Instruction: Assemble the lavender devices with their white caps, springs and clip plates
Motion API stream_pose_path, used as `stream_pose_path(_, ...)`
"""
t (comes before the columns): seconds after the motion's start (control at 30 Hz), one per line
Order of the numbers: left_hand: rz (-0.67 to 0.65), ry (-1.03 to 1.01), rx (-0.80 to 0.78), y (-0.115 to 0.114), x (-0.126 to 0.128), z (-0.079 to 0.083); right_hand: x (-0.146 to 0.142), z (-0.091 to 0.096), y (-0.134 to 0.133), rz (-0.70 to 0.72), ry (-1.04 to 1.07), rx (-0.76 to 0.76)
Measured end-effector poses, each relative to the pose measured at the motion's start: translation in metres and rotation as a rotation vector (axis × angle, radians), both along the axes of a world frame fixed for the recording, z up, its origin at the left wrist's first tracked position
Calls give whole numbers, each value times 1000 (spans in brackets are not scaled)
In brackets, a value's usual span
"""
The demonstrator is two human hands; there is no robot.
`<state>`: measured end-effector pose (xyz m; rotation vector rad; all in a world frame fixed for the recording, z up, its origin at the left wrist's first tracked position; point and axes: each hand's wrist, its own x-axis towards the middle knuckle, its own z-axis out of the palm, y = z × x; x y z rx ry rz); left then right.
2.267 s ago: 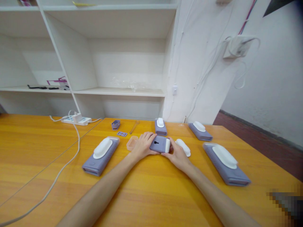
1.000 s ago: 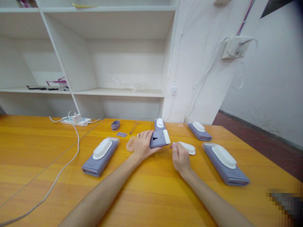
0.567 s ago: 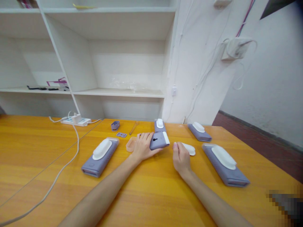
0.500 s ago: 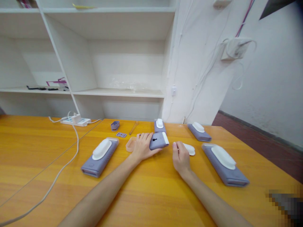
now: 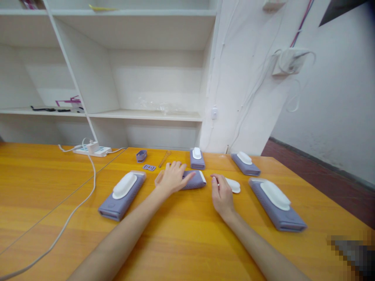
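My left hand (image 5: pixel 173 177) lies with spread fingers over a purple-grey box-like case (image 5: pixel 195 180) that rests flat on the table, its pale end pointing right. A translucent peach-coloured piece (image 5: pixel 158 178) shows partly behind that hand. To the right, my right hand (image 5: pixel 222 197) is closed, thumb against curled fingers; whatever it pinches is too small or hidden to name. Just beyond it a white oval piece (image 5: pixel 234 185) lies on the table, partly covered by the fingers.
Similar purple cases with white oval tops stand around: left (image 5: pixel 123 195), back (image 5: pixel 197 159), back right (image 5: pixel 245 164) and right (image 5: pixel 277 205). A spring (image 5: pixel 164 159), flat purple plate (image 5: pixel 149 168) and purple ring-shaped part (image 5: pixel 141 156) lie behind. A white cable (image 5: pixel 79 207) crosses the left side.
The purple case has gone from tilted up in my left hand to lying flat on the table. My left hand's fingers have spread off it. My right hand is nearly unmoved.
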<state>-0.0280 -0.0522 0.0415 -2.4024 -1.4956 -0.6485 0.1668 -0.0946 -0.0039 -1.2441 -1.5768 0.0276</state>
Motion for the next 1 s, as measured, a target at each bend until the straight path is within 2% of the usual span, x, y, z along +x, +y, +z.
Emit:
stream_pose_path(0.1,259,35,-69,7,-13,15,0,0,1,-1,3,-1)
stream_pose_path(0.2,408,88,-286,14,-29,21,-1,-1,1,3,5,-7)
stream_pose_path(0.27,415,103,-408,18,-37,19,-1,-1,1,7,6,-12)
stream_pose_path(0.37,396,105,-468,21,-44,14,0,-2,2,9,8,-17)
stream_pose_path(0.47,398,97,-451,25,-50,17,0,-2,1,7,13,-10)
stream_pose_path(0.57,428,-40,-331,29,-56,29,0,-2,1,27,14,-2)
stream_pose_path(0.63,357,-230,-262,29,-54,37,-1,-2,0,58,8,1)
stream_pose_path(0.73,63,-521,-326,22,-36,41,-2,-2,-3,122,-18,7)
stream_pose_path(0.87,-322,-791,-506,2,6,30,-5,1,-8,206,-17,-9)
stream_pose_path(0.93,-418,-848,-508,-7,24,21,-7,4,-11,268,48,-53)
stream_pose_path(1.0,-435,-879,-475,-14,34,13,-11,6,-13,352,156,-114)
